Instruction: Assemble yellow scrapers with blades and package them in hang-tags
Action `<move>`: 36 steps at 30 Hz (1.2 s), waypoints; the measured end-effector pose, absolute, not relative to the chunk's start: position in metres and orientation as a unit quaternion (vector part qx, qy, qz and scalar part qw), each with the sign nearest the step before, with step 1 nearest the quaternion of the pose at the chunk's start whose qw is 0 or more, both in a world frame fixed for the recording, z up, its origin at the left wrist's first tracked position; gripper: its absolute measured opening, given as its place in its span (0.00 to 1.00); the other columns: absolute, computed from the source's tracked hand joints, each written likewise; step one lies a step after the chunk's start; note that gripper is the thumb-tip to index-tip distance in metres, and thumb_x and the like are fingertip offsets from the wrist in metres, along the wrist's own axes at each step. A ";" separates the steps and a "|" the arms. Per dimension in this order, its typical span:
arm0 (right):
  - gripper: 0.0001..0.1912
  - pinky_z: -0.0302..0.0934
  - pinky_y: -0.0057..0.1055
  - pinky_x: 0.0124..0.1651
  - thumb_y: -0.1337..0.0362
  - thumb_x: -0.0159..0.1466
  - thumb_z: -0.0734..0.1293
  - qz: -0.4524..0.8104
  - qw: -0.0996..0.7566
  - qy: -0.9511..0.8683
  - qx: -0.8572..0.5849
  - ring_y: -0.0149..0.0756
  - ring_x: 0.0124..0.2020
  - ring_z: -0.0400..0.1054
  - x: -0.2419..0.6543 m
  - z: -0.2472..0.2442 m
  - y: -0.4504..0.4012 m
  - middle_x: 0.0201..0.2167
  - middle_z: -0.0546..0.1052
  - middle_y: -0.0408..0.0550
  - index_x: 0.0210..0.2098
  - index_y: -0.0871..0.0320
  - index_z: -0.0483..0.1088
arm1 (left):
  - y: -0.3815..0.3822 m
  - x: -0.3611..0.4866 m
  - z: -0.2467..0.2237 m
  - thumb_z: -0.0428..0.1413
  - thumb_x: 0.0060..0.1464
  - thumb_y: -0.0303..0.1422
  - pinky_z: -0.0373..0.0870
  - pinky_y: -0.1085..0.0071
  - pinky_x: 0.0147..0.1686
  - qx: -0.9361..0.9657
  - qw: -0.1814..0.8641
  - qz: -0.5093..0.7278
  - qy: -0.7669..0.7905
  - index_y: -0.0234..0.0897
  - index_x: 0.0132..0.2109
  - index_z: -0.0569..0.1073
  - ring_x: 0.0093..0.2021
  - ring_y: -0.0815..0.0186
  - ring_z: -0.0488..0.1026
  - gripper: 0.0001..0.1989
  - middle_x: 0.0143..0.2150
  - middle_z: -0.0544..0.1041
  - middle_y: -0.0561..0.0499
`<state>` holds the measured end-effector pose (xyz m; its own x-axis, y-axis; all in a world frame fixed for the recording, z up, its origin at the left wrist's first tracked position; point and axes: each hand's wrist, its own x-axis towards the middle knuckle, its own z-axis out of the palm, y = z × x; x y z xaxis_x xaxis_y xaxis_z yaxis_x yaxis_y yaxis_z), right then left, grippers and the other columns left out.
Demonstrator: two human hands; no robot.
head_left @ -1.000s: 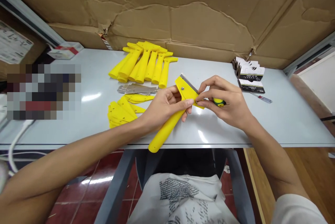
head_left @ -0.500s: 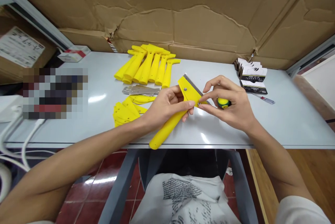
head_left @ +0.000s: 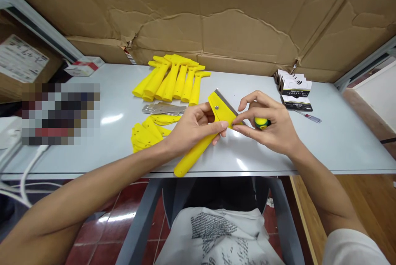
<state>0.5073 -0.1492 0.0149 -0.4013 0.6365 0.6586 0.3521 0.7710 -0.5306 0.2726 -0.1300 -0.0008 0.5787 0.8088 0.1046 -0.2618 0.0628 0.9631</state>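
My left hand (head_left: 201,126) is wrapped round the neck of a yellow scraper (head_left: 195,155), whose handle slants down toward the table's front edge. A metal blade (head_left: 227,101) runs along the scraper's upper right side, and a screw (head_left: 217,107) sits in its head. At the head's lower corner, the thumb and index finger of my right hand (head_left: 269,122) pinch a small screw (head_left: 232,124). Between the fingers and palm of that hand shows a yellow and green screwdriver handle (head_left: 262,122); whether the palm grips it is hidden.
Yellow handles (head_left: 175,79) lie in a pile behind, with metal blades (head_left: 163,108) and yellow plates (head_left: 147,134) before them. Folded cards (head_left: 297,91) and a small screwdriver (head_left: 312,118) are at right. Cables (head_left: 29,170) and a cardboard box (head_left: 24,56) are at left.
The whole view has shifted slightly, moving the table's things a little to the left. Both hands keep nearly the same pose on the scraper.
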 end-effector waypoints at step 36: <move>0.12 0.66 0.34 0.39 0.52 0.68 0.79 0.176 0.475 -0.809 -0.297 0.33 0.37 0.71 0.502 0.011 -0.150 0.40 0.75 0.48 0.37 0.55 0.84 | -0.141 0.273 0.011 0.79 0.46 0.34 0.75 0.76 0.24 0.579 0.628 0.393 0.340 0.36 0.41 0.80 0.27 0.70 0.75 0.19 0.33 0.82 0.53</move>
<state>0.5025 -0.1500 0.0113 -0.3720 0.6475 0.6651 0.3129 0.7621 -0.5669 0.2734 -0.1408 0.0113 0.4592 0.8879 0.0278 -0.1007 0.0209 0.9947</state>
